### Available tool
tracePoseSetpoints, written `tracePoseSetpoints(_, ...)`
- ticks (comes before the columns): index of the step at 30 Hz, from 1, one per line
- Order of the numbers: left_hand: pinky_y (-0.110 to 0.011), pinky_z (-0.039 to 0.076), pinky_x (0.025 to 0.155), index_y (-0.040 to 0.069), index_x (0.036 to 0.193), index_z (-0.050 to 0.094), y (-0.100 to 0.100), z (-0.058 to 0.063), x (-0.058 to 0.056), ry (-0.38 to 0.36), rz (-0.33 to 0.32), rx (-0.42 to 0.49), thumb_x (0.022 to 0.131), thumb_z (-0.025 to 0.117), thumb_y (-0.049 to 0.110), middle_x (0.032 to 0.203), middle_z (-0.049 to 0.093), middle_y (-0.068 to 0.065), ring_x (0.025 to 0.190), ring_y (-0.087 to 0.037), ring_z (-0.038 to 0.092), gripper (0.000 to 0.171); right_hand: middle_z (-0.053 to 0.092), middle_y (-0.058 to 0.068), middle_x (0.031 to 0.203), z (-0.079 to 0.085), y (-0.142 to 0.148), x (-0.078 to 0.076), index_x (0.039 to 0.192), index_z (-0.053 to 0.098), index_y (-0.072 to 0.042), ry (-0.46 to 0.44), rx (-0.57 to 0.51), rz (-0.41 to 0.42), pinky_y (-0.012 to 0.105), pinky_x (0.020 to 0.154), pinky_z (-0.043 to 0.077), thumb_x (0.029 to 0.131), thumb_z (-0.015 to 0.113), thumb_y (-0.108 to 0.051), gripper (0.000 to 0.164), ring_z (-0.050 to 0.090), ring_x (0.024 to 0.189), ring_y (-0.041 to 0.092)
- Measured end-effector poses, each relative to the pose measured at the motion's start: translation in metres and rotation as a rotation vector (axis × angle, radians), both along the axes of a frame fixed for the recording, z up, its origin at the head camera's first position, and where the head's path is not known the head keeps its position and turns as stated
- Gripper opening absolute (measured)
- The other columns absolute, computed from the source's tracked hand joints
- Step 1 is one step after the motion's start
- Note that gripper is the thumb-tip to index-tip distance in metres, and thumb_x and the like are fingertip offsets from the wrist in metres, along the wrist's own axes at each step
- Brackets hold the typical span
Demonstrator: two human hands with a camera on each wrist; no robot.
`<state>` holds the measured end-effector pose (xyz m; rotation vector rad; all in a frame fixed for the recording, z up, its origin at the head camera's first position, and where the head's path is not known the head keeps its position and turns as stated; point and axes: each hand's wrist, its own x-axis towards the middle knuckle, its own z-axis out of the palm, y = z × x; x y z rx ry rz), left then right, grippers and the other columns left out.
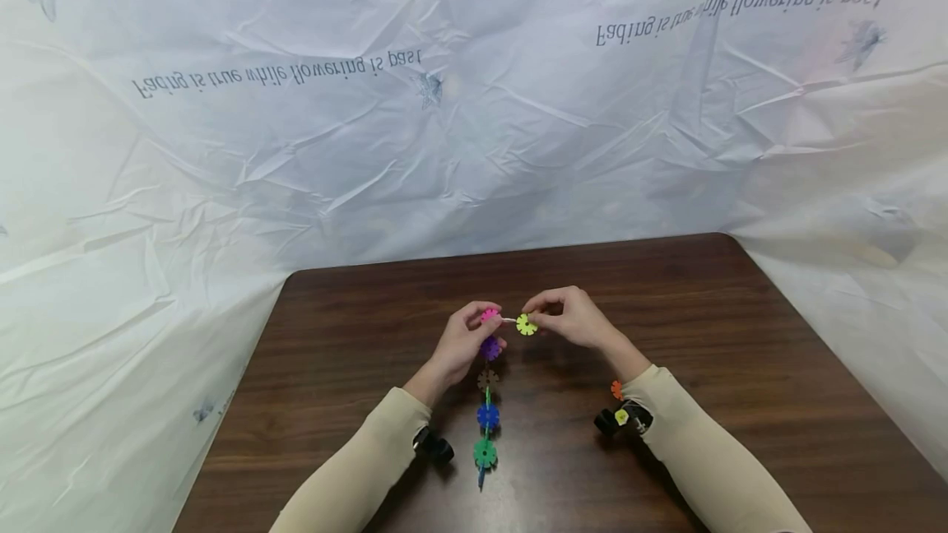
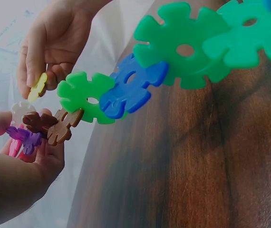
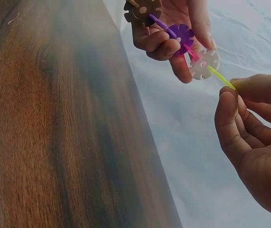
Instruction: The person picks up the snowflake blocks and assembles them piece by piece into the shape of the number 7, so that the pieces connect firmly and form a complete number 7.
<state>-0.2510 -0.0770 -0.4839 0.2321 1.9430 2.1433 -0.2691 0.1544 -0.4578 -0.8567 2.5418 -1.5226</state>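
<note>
A chain of notched plastic snowflake discs hangs from my left hand, running through green, blue, brown and purple pieces. My left hand grips its upper end near the pink disc and the white disc. Between thumb and fingers, my right hand pinches a yellow snowflake disc. The yellow disc's edge meets the white one in the right wrist view; how deep the slots sit is too small to tell. In the left wrist view, large green discs and a blue disc cross the foreground.
Both hands are over a dark brown wooden table. An orange piece and a small yellow piece show beside the black camera on the right wrist. A pale printed sheet hangs behind the table.
</note>
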Motion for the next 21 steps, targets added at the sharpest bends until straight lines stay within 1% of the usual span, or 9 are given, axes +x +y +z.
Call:
tracePoseSetpoints(3,-0.029,0.059,0.068,0.005,0.122,0.058,0.000,0.000,0.001,-0.002,-0.005,-0.007,0.099,0.058,0.017,0.125,0.057,-0.035,0.069,-0.015,0.068,0.026,0.070,0.015,0.091,-0.002,0.000,-0.001,0.107,0.072,-0.004,-0.022,-0.009,0.000,0.040,0.063,0.058,0.094,0.065,-0.009,0.016,0.067,0.074,0.037)
tracePoseSetpoints(7,-0.030,0.059,0.068,0.005,0.122,0.059,0.000,0.000,0.001,0.005,-0.012,-0.011,0.099,0.058,0.018,0.123,0.058,-0.034,0.069,-0.015,0.068,0.027,0.070,0.013,0.089,-0.004,0.000,-0.003,0.104,0.072,-0.007,-0.040,-0.037,0.010,0.050,0.066,0.058,0.094,0.065,-0.011,0.013,0.067,0.074,0.039)
tracePoseSetpoints(8,-0.030,0.059,0.068,0.005,0.122,0.059,0.000,0.000,0.001,0.006,-0.011,-0.010,0.099,0.058,0.018,0.122,0.060,-0.033,0.069,-0.016,0.068,0.027,0.070,0.015,0.089,0.000,0.000,0.000,0.104,0.072,-0.005,-0.052,-0.043,0.013,0.049,0.066,0.058,0.094,0.065,-0.010,0.014,0.066,0.075,0.041)
tracePoseSetpoints(12,-0.029,0.059,0.068,0.004,0.121,0.060,-0.001,0.001,0.001,0.006,-0.009,-0.010,0.098,0.059,0.018,0.118,0.063,-0.029,0.068,-0.016,0.068,0.027,0.068,0.023,0.092,0.017,-0.003,0.009,0.106,0.070,0.002,-0.099,-0.059,0.030,0.040,0.066,0.059,0.095,0.062,-0.005,0.016,0.065,0.078,0.047)
tracePoseSetpoints(14,-0.030,0.060,0.069,0.004,0.121,0.060,-0.001,0.002,0.002,0.004,-0.008,-0.011,0.098,0.060,0.018,0.114,0.066,-0.025,0.069,-0.016,0.068,0.027,0.067,0.027,0.094,0.024,-0.005,0.014,0.107,0.069,0.005,-0.115,-0.054,0.027,0.033,0.065,0.059,0.094,0.061,-0.002,0.017,0.064,0.080,0.050)
tracePoseSetpoints(16,-0.030,0.060,0.070,0.003,0.120,0.060,-0.001,0.002,0.002,0.003,-0.010,-0.011,0.097,0.061,0.018,0.110,0.068,-0.020,0.069,-0.016,0.068,0.027,0.067,0.026,0.094,0.024,-0.005,0.013,0.107,0.069,0.006,-0.116,-0.058,0.028,0.032,0.064,0.059,0.094,0.061,-0.002,0.017,0.064,0.079,0.049)
tracePoseSetpoints(18,-0.031,0.060,0.070,0.003,0.120,0.060,-0.001,0.002,0.003,0.001,-0.012,-0.010,0.097,0.061,0.018,0.107,0.070,-0.016,0.069,-0.017,0.068,0.027,0.067,0.026,0.094,0.017,-0.004,0.008,0.107,0.069,0.005,-0.121,-0.063,0.024,0.033,0.064,0.059,0.094,0.061,-0.002,0.017,0.063,0.080,0.050)
tracePoseSetpoints(19,-0.031,0.060,0.070,0.003,0.120,0.060,-0.001,0.002,0.003,0.001,-0.014,-0.010,0.097,0.061,0.018,0.107,0.070,-0.016,0.069,-0.017,0.068,0.028,0.067,0.026,0.094,0.013,-0.004,0.006,0.107,0.069,0.005,-0.121,-0.066,0.022,0.034,0.064,0.059,0.094,0.061,-0.002,0.017,0.063,0.079,0.050)
tracePoseSetpoints(21,-0.031,0.060,0.070,0.003,0.120,0.060,-0.001,0.001,0.003,0.000,-0.016,-0.008,0.097,0.061,0.018,0.110,0.069,-0.019,0.069,-0.017,0.068,0.028,0.068,0.024,0.094,0.006,-0.003,0.001,0.108,0.070,0.003,-0.123,-0.071,0.021,0.037,0.065,0.059,0.095,0.061,-0.004,0.017,0.064,0.079,0.049)
